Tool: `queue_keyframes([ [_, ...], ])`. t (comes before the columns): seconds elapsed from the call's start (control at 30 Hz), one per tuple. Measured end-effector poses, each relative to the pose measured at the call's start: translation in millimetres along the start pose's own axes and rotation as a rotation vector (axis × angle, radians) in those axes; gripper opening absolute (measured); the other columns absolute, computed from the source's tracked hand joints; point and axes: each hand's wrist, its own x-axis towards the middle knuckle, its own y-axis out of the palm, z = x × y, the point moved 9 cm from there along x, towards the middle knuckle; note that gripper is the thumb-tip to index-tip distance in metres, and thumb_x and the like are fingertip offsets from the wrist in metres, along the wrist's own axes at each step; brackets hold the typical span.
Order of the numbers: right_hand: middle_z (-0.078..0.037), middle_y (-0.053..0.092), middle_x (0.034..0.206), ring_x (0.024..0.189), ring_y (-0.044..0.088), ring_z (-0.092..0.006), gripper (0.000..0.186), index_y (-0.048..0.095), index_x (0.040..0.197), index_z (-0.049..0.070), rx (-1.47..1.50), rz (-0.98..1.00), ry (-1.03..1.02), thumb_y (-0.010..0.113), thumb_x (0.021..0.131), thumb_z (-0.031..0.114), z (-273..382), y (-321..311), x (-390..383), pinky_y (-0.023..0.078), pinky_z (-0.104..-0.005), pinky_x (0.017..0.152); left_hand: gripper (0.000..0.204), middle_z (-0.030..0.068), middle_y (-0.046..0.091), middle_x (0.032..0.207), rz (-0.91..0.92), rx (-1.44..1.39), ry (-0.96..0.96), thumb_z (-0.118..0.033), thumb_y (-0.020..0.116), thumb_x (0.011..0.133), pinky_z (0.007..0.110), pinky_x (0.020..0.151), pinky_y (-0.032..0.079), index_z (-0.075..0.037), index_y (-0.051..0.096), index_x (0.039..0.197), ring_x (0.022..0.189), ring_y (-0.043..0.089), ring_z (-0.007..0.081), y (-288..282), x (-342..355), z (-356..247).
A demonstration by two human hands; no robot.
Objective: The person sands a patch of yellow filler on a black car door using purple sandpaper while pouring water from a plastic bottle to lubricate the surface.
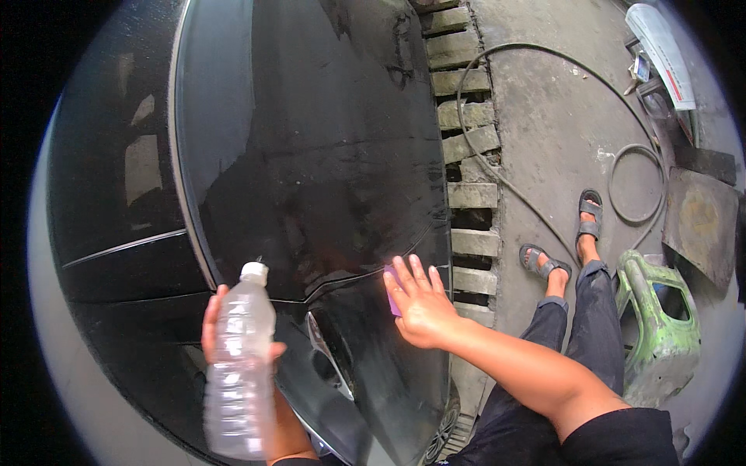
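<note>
My left hand (211, 325) is wrapped round a clear ribbed plastic bottle (242, 369) with a white cap. The bottle is tilted slightly, cap end up in the picture, above the black car's side; its lower part is blurred. My right hand (423, 308) lies with fingers stretched over a purple pad (392, 291), holding it against the glossy black car door (342, 202). Only the pad's left edge shows, and my thumb is hidden. Between my hands is a chrome-trimmed door handle (329, 356). A crease line in the panel runs beside the pad.
Concrete drain slats (474, 195) with gaps run along the car. A dark hose (524, 45) curls over the concrete floor (544, 116). My sandalled feet (567, 241) stand near it. A green, scuffed car part (660, 334) and flat panels (702, 225) lie to the right.
</note>
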Motion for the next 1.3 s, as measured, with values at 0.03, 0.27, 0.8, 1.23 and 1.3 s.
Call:
queue_keyframes([
  [0.03, -0.027, 0.01, 0.164, 0.152, 0.012, -0.0444, 0.073, 0.02, 0.158, 0.006, 0.077, 0.027, 0.021, 0.049, 0.094, 0.026, 6, -11, -9, 0.015, -0.0642, 0.118, 0.093, 0.0265, 0.047, 0.141, -0.01, 0.077, 0.107, -0.043, 0.086, 0.075, 0.055, 0.107, 0.047, -0.003, 0.036, 0.142, 0.127, 0.053, 0.0449, 9, -3, -10],
  [0.27, -0.036, 0.029, 0.153, 0.143, 0.036, -0.041, 0.08, 0.001, 0.159, 0.004, 1.084, 0.255, -0.147, 0.038, 0.105, 0.05, 94, -58, -52, 0.03, -0.0421, 0.117, 0.045, 0.0227, 0.051, 0.141, 0.459, 0.205, 0.358, -0.009, 0.074, 0.083, 0.056, 0.107, 0.046, -0.01, 0.056, 0.125, 0.13, 0.051, 0.0483, 60, -18, -60],
  [0.8, -0.025, 0.053, 0.137, 0.125, 0.053, -0.0231, 0.074, 0.023, 0.151, -0.009, 1.3, 0.21, -0.056, 0.061, 0.096, 0.022, 125, -125, -11, 0.042, -0.0332, 0.105, 0.096, 0.0158, 0.005, 0.168, 0.342, 1.152, -0.083, -0.066, 0.044, 0.093, 0.052, 0.123, -0.001, -0.001, 0.016, 0.158, 0.156, -0.001, 0.0278, 77, 90, 75],
  [1.23, -0.02, 0.057, 0.135, 0.119, 0.056, -0.019, 0.076, 0.028, 0.152, -0.006, 1.229, 0.267, 0.012, 0.065, 0.095, 0.028, 114, -126, -19, 0.045, -0.0307, 0.101, 0.086, 0.0167, 0.02, 0.165, 0.245, 1.152, -0.022, -0.061, 0.044, 0.096, 0.05, 0.122, 0.016, -0.002, 0.027, 0.155, 0.153, 0.016, 0.0322, 82, 147, 69],
  [1.3, -0.024, 0.058, 0.134, 0.121, 0.059, -0.027, 0.076, 0.028, 0.151, -0.006, 1.136, 0.269, 0.057, 0.063, 0.094, 0.029, 114, -113, -31, 0.045, -0.0344, 0.102, 0.089, 0.0194, 0.019, 0.164, 0.28, 1.122, -0.032, -0.061, 0.046, 0.095, 0.051, 0.122, 0.017, 0.0, 0.025, 0.155, 0.153, 0.016, 0.0355, 71, 93, 62],
])
